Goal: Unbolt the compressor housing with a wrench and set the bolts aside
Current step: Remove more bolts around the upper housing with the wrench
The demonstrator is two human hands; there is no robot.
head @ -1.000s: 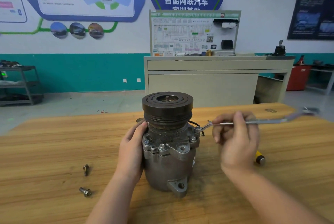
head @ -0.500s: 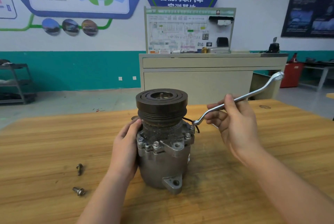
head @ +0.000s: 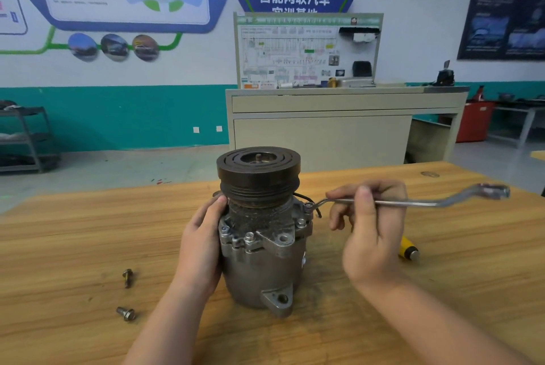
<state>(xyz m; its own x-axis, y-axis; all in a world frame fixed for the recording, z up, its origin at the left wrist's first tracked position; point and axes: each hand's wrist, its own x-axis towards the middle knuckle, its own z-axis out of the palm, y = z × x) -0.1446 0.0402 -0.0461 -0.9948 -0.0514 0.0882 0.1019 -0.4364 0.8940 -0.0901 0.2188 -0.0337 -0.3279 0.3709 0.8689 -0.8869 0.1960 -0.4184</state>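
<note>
Gripping wrench on compressor bolt, two bolts lying loose

Standing upright on a wooden table (head: 88, 232), pulley end up: compressor (head: 261, 235), near the table's middle. Braced on its left side by the left hand (head: 200, 249), palm flat against the housing, fingers curled round behind below the pulley (head: 258, 171), thumb tip touching the neck just under the grooves.

Pinching the wrench (head: 413, 202) near its inner end: right hand (head: 371, 235), thumb on top of the shank, index and other fingers folded beneath it, so clenched on the tool. Lying roughly level and pointing right, shank with an offset ring at each end; near ring seated over a bolt head on the housing flange at the upper right, far ring hanging free above the table.

Seated along the flange facing the camera: more bolts (head: 249, 236), with one open hole beside them. Trailing from behind the flange near the wrench head, a short black wire (head: 305, 197).

Resting well apart from the compressor, on the table to its left: two loose bolts, one (head: 127, 277) farther back, one (head: 126, 313) nearer the camera, not touching each other.

Peeking out from behind the right hand on the table: a yellow tool handle (head: 408, 248), mostly hidden
</note>
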